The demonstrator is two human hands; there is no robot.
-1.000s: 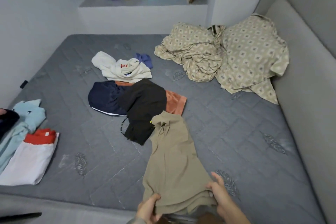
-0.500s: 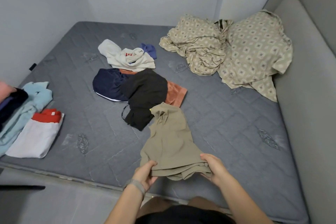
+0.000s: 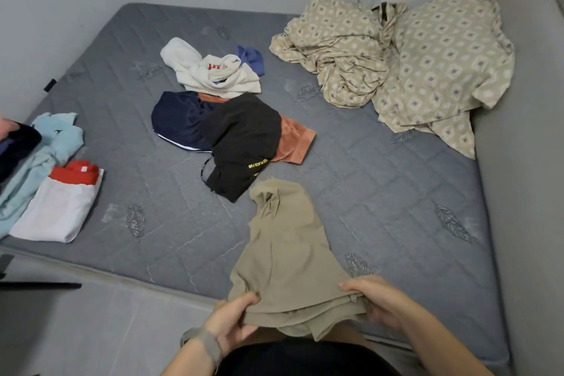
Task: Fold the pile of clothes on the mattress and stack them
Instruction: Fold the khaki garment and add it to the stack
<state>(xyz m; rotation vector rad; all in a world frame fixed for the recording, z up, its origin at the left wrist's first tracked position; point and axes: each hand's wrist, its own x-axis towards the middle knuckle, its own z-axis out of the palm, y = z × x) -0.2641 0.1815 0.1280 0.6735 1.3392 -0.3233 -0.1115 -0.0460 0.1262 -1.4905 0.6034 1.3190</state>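
A khaki garment (image 3: 282, 253) lies lengthwise on the grey mattress (image 3: 396, 207), its near hem hanging over the front edge. My left hand (image 3: 232, 319) pinches the hem's left corner and my right hand (image 3: 374, 299) grips the right corner. Beyond it lies the unfolded pile: a black garment (image 3: 241, 137) with yellow lettering, a navy one (image 3: 177, 119), a rust-orange one (image 3: 294, 140), a cream one (image 3: 213, 73) and a small blue piece (image 3: 251, 58). At the left edge sit a folded white piece (image 3: 56, 210) with a red one (image 3: 74, 172) on it.
A crumpled beige patterned sheet (image 3: 412, 64) fills the far right corner against the padded wall (image 3: 525, 162). A light blue garment (image 3: 39, 159) and a dark item (image 3: 15, 143) lie at the far left, with part of another person's hand at the frame edge. Grey floor runs along the mattress front.
Both hands have drawn the khaki garment's hem back toward me, past the mattress edge. The camera has tilted down slightly; the pile has not moved.
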